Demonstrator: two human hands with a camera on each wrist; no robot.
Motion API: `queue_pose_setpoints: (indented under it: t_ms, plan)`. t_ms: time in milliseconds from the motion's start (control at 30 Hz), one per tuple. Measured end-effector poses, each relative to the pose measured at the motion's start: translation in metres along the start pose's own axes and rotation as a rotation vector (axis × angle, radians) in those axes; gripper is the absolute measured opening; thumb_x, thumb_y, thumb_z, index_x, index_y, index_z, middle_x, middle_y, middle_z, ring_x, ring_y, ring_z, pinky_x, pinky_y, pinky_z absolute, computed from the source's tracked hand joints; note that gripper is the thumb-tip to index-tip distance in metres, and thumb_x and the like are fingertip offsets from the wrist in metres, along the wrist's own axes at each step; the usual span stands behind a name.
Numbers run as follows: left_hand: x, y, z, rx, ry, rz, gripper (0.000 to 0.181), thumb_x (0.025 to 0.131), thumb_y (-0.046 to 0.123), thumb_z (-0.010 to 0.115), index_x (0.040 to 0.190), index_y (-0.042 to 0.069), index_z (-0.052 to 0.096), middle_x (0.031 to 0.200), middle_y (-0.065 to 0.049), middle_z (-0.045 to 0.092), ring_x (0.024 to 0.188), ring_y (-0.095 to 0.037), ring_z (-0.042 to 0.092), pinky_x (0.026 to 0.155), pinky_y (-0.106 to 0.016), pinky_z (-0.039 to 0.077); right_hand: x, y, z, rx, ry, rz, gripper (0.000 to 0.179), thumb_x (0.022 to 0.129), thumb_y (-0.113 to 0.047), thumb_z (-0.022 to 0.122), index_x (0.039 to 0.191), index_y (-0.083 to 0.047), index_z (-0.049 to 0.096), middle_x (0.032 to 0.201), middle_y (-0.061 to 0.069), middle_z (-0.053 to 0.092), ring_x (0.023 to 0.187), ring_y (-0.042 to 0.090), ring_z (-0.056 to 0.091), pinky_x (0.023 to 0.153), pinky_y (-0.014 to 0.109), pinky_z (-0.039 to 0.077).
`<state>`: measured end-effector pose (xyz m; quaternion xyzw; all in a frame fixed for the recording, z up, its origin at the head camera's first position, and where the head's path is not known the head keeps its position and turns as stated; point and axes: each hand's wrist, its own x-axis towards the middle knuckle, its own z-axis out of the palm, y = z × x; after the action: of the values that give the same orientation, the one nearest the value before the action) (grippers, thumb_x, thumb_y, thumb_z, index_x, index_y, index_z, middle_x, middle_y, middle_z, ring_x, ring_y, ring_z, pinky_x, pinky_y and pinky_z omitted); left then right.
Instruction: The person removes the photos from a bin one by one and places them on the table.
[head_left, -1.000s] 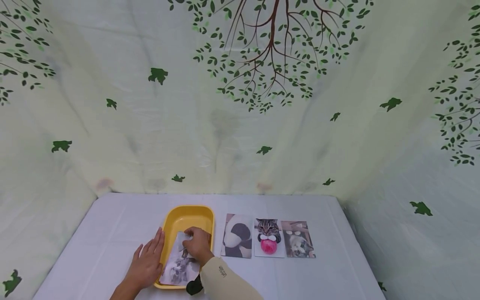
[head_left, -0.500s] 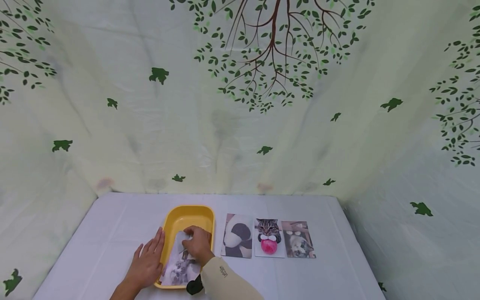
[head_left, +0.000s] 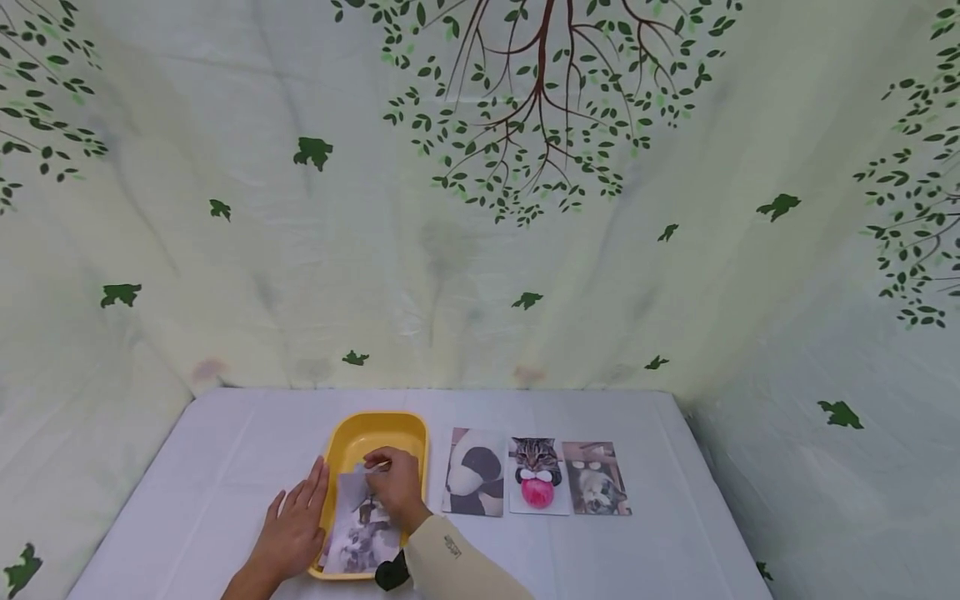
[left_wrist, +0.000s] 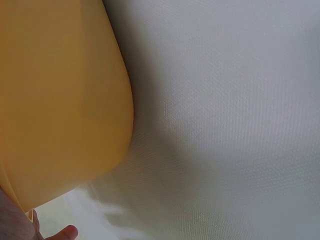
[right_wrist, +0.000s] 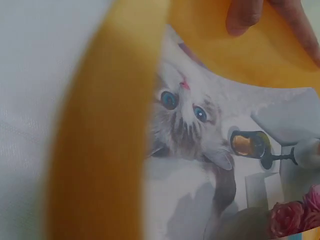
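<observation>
In the yellow tray (head_left: 386, 427), the kitten card (head_left: 363, 537), pinched by the right hand (head_left: 397, 487), has swung left, likely separating from a card beneath (head_left: 360, 468); left hand (head_left: 292, 529) lies straight-fingered along the tray.

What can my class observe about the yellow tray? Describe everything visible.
The yellow tray is oblong with rounded corners, raised walls and a rim; its smooth surface looks like plastic. It sits open side up on the white cloth, left of three picture cards, long sides running away from the person. A kitten picture is in its near part; the far floor shows bare. The left hand rests along its left rim. The right hand reaches over its right side.
</observation>
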<state>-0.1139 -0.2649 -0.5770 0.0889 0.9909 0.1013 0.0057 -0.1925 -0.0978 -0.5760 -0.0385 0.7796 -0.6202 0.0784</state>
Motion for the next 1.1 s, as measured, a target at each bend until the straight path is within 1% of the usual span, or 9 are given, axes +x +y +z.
queue_pose_setpoints:
  t_ms: [133, 267, 500, 600, 733, 867, 967, 1033, 1100]
  plan:
    - [-0.001, 0.000, -0.001, 0.002, 0.008, 0.004, 0.085, 0.082, 0.012, 0.058, 0.151, -0.003, 0.011, 0.160, -0.015, 0.012, 0.127, -0.044, 0.039, 0.102, -0.069, 0.025, 0.002, 0.000, -0.001, 0.076, 0.002, -0.014, 0.017, 0.076, 0.007, 0.073, 0.090, -0.004, 0.074, 0.076, -0.005, 0.067, 0.066, 0.005, 0.059, 0.066, 0.019, 0.053]
    - [-0.001, 0.001, -0.002, -0.001, 0.003, -0.001, 0.084, 0.082, 0.012, 0.058, 0.151, -0.003, 0.011, 0.159, -0.015, 0.012, 0.127, -0.044, 0.038, 0.102, -0.069, 0.024, 0.004, -0.003, -0.002, 0.128, 0.020, 0.030, 0.014, 0.075, 0.003, 0.077, 0.086, -0.006, 0.074, 0.070, -0.006, 0.067, 0.065, 0.007, 0.064, 0.066, 0.021, 0.055]
    - [-0.001, 0.001, 0.000, 0.010, 0.018, -0.005, 0.084, 0.081, 0.012, 0.058, 0.150, -0.004, 0.012, 0.160, -0.014, 0.011, 0.126, -0.044, 0.039, 0.102, -0.068, 0.024, 0.002, -0.011, -0.006, 0.114, 0.020, 0.068, 0.014, 0.073, -0.002, 0.080, 0.085, -0.007, 0.074, 0.069, -0.005, 0.067, 0.065, 0.010, 0.065, 0.068, 0.024, 0.057]
    - [-0.002, 0.002, 0.001, 0.011, 0.029, -0.001, 0.087, 0.081, 0.011, 0.058, 0.151, -0.003, 0.009, 0.160, -0.013, 0.010, 0.126, -0.044, 0.039, 0.102, -0.068, 0.024, 0.001, -0.012, -0.008, 0.077, -0.012, 0.079, 0.011, 0.075, -0.002, 0.079, 0.083, -0.008, 0.074, 0.068, -0.006, 0.066, 0.064, 0.009, 0.063, 0.067, 0.023, 0.056]
    - [-0.003, 0.002, 0.001, 0.011, 0.035, 0.001, 0.088, 0.080, 0.010, 0.058, 0.151, -0.003, 0.008, 0.160, -0.014, 0.011, 0.126, -0.044, 0.039, 0.102, -0.068, 0.025, -0.001, -0.010, -0.010, 0.031, -0.064, 0.062, 0.008, 0.078, 0.001, 0.074, 0.082, -0.007, 0.075, 0.070, -0.006, 0.066, 0.064, 0.007, 0.061, 0.064, 0.020, 0.054]
    - [-0.003, 0.002, 0.001, 0.014, 0.031, 0.001, 0.088, 0.080, 0.011, 0.058, 0.151, -0.002, 0.007, 0.160, -0.014, 0.011, 0.125, -0.044, 0.040, 0.102, -0.068, 0.025, -0.002, -0.011, -0.013, 0.020, -0.111, 0.085, 0.008, 0.081, -0.002, 0.072, 0.083, -0.008, 0.077, 0.072, -0.007, 0.067, 0.061, 0.009, 0.057, 0.051, 0.020, 0.046]
    - [-0.003, 0.001, 0.001, 0.011, 0.021, -0.004, 0.089, 0.081, 0.011, 0.058, 0.152, -0.002, 0.005, 0.160, -0.014, 0.011, 0.126, -0.045, 0.039, 0.102, -0.069, 0.024, -0.002, -0.013, -0.015, 0.023, -0.147, 0.109, 0.007, 0.082, -0.005, 0.073, 0.083, -0.009, 0.078, 0.073, -0.006, 0.068, 0.060, 0.011, 0.055, 0.046, 0.021, 0.038]
    - [-0.003, 0.001, 0.001, 0.008, 0.010, -0.008, 0.089, 0.082, 0.011, 0.057, 0.152, -0.002, 0.005, 0.160, -0.014, 0.010, 0.127, -0.045, 0.039, 0.102, -0.069, 0.024, -0.002, -0.013, -0.015, 0.023, -0.152, 0.123, 0.005, 0.081, -0.005, 0.074, 0.084, -0.008, 0.077, 0.074, -0.005, 0.068, 0.063, 0.011, 0.057, 0.049, 0.022, 0.045]
    - [-0.002, 0.001, 0.001, 0.004, 0.000, -0.013, 0.087, 0.082, 0.011, 0.056, 0.152, -0.002, 0.006, 0.160, -0.014, 0.010, 0.127, -0.045, 0.038, 0.103, -0.069, 0.023, -0.003, -0.014, -0.015, 0.013, -0.142, 0.137, 0.004, 0.080, -0.005, 0.075, 0.083, -0.007, 0.075, 0.073, -0.005, 0.066, 0.065, 0.011, 0.058, 0.057, 0.025, 0.051]
